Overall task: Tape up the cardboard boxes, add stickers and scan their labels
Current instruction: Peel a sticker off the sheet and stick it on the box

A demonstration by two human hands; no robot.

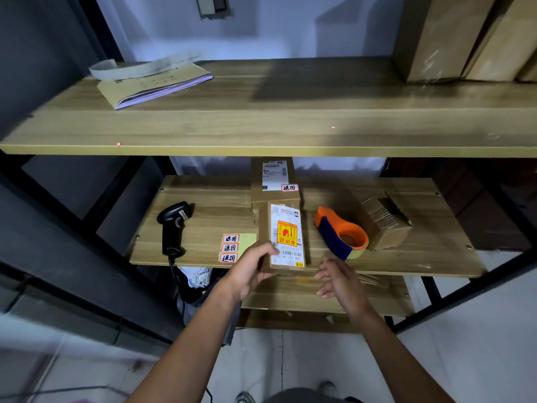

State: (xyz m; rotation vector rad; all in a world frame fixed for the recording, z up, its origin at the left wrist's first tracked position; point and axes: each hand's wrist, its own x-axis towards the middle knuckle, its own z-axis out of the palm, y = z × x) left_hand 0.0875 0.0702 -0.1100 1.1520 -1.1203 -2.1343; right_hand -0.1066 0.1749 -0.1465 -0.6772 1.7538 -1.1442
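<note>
A small cardboard box with a white label and a yellow-orange sticker lies at the front edge of the middle shelf. My left hand grips its near left corner. Just right of the box, my right hand hovers with straight fingers and holds nothing. Behind it sits a second box bearing a label and a red-bordered sticker. A yellow sticker sheet lies left of the box. A black barcode scanner rests further left. An orange and blue tape dispenser stands to the right.
An open-topped small cardboard box stands right of the dispenser. The upper shelf carries a yellow booklet at left and large cardboard boxes at right. A black metal frame edges the shelves. Lower shelves sit below my hands.
</note>
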